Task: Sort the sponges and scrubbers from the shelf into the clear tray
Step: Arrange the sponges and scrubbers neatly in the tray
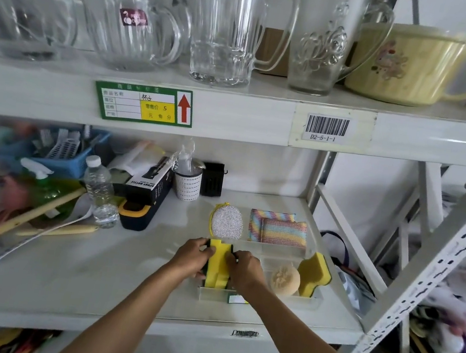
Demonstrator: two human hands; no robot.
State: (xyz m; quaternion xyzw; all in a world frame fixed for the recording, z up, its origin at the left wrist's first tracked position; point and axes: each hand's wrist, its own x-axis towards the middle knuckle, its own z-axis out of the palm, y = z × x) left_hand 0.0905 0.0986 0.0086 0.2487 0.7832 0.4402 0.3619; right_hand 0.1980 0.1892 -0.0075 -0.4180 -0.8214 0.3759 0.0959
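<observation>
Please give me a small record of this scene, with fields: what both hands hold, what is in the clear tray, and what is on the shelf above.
left hand: left hand grips the left side of the yellow sponges
right hand: right hand grips their right side
sponge position: upright, at the clear tray, near-left part
tray, far left: silver scrubber
tray, far right: two rainbow-striped sponges
tray, near right: round beige puff and shaped yellow sponge
shelf above: glass jugs, yellow cup

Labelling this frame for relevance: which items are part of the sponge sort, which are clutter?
Job: clear tray; yellow sponges gripped by left hand and right hand; silver scrubber; striped scrubbers; round loofah; notched yellow sponge.

Clutter: water bottle; blue basket; glass mugs.
</observation>
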